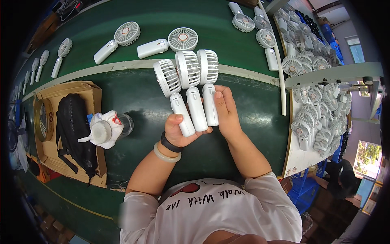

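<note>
Three white handheld fans are held side by side above the green bench, heads up and handles toward me. My left hand [180, 132] is closed round the lower handles of the left fan [182, 115] and the middle fan [196, 110]. From the other side, my right hand [227, 110] grips the right fan [210, 105], its thumb along the handle. Fingers behind the handles are hidden. Just beyond the held heads, another white fan [152, 49] lies on the green belt, with one more fan [105, 52] to its left.
A cardboard tray [97, 110] holding a black pouch [75, 130] and a tape roll [43, 120] stands at left. Beside it sits a clear jar [127, 124] with a white cloth [106, 136]. Several fans crowd a white table [298, 160] at right, past a pale rail [282, 93].
</note>
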### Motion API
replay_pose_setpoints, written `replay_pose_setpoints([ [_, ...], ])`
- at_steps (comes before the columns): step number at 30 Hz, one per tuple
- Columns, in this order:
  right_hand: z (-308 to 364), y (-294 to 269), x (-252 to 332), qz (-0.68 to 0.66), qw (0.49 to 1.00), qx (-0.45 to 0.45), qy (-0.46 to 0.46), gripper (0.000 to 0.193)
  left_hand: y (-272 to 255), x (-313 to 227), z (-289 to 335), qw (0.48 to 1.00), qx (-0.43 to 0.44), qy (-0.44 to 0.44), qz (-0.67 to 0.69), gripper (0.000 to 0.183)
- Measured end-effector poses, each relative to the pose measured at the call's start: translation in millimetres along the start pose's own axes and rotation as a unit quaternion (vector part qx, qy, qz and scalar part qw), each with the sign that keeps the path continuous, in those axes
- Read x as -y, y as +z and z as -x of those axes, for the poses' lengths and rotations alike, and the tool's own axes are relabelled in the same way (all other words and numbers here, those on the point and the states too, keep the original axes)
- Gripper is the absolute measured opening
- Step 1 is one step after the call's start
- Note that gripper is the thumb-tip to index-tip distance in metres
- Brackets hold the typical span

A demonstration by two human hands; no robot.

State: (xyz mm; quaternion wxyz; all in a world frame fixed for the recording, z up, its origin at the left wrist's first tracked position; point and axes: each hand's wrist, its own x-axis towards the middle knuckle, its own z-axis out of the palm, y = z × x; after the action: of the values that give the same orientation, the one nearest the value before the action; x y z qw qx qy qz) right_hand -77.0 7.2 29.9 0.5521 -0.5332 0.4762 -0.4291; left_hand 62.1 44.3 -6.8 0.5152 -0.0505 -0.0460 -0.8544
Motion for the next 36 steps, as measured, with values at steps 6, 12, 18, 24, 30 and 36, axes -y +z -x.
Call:
replay_pose_setpoints([
  [6, -11.6, -23.5, 12.8, -0.013, 0.985, 0.15, 0.084, 0.048, 3.6, 3.3, -0.4, 0.974, -0.088, 0.028, -0.205, 0.071],
  [12, -63.9, -56.6, 50.0, -0.167, 0.95, 0.094, 0.245, 0.037, 13.1, 5.1, -4.3, 0.989, -0.08, 0.034, -0.119, 0.075],
  [18, -219.1, -88.7, 137.3, -0.214, 0.975, -0.009, -0.052, 0.03, 0.8, -0.5, 1.8, 0.989, -0.095, 0.029, -0.106, 0.064],
  [24, -173.5, 6.4, 81.1, -0.047, 0.987, 0.156, -0.006, 0.042, 0.6, -3.2, 5.1, 0.982, -0.098, 0.061, -0.149, 0.063],
  [30, -166.4, 33.4, -15.8, 0.301, 0.877, 0.165, -0.335, 0.044, 2.3, 0.6, 2.5, 0.982, -0.087, 0.071, -0.154, 0.062],
  [36, -165.3, 31.8, 18.0, 0.624, 0.774, -0.017, -0.104, 0.045, 2.9, -1.6, 2.2, 0.981, -0.104, 0.089, -0.135, 0.061],
])
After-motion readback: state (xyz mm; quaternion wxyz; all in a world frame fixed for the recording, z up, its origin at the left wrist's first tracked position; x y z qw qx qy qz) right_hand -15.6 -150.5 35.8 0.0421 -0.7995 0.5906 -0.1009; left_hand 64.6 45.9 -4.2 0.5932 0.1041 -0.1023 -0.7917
